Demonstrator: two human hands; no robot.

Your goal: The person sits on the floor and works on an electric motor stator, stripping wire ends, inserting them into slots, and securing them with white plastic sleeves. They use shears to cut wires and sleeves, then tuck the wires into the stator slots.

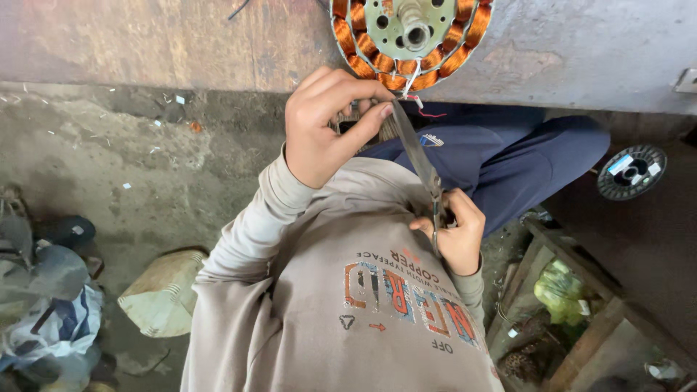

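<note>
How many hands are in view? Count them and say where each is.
2. The left hand is raised just below the copper-wound stator, pinching the tip of the scissors. The right hand grips the scissors' handles lower down, against the grey sweatshirt.

Scissors: long, dull-grey metal blades, handles at centre right of the frame, tips angled up-left toward top centre. Wound stator: round, ring of orange copper coils around a pale metal hub with shaft, top centre, lying flat on the bench edge, thin lead wires hanging at its lower rim
</note>
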